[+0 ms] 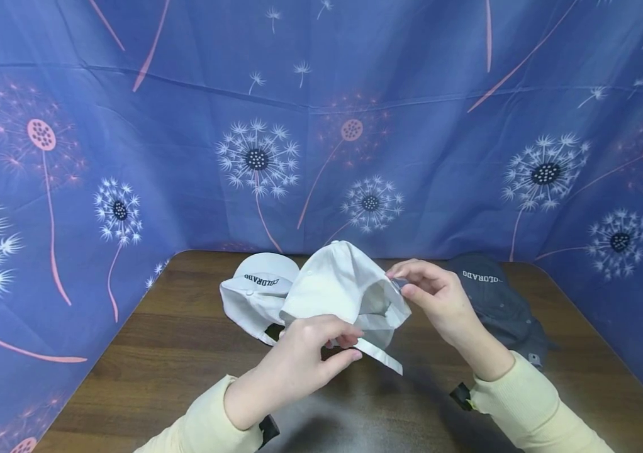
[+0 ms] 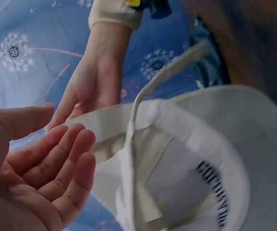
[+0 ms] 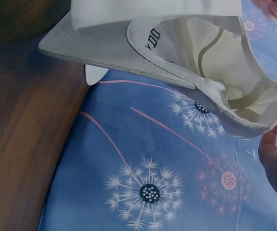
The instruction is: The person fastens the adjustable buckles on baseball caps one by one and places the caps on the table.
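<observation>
A white baseball cap point(image 1: 324, 286) is tilted up above the table, its back opening facing my hands. My right hand point(image 1: 440, 299) pinches the edge of that opening between thumb and fingers. Close in front of the cap is my left hand point(image 1: 313, 352), its fingers loosely bent with nothing between them in the left wrist view. The cap's loose strap point(image 1: 380, 357) sticks out past the left fingertips. Dark lettering point(image 2: 213, 187) shows through the inside of the crown, and the brim point(image 3: 104, 50) points away from the right hand in the right wrist view.
Left of the held cap, a second white cap point(image 1: 259, 292) marked COLORADO lies on the brown wooden table point(image 1: 146, 358). A dark grey cap point(image 1: 494, 302) with the same word lies at the right, partly behind the right arm. Blue dandelion-print cloth point(image 1: 310, 163) hangs around the table.
</observation>
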Tool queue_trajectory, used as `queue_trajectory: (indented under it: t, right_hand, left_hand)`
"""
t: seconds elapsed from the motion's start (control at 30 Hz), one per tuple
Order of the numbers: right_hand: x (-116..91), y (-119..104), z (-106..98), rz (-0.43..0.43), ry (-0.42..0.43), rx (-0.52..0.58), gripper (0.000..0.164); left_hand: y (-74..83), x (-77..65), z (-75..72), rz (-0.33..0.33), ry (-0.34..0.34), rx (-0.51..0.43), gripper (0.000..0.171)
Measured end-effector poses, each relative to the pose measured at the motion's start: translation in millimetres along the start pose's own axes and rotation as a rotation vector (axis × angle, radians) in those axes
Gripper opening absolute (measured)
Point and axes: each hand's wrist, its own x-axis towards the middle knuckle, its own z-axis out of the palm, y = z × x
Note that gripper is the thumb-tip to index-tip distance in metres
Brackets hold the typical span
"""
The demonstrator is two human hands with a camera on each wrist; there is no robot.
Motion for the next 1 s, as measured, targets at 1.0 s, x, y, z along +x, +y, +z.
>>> queue_trajectory:
  t: [1.0]
  right_hand:
    - [2.2, 6.4, -0.4, -0.004, 0.012, 0.040, 0.015]
  left_hand:
    - [-35.7, -20.1, 88.8, -0.548, -0.096, -0.540, 0.011]
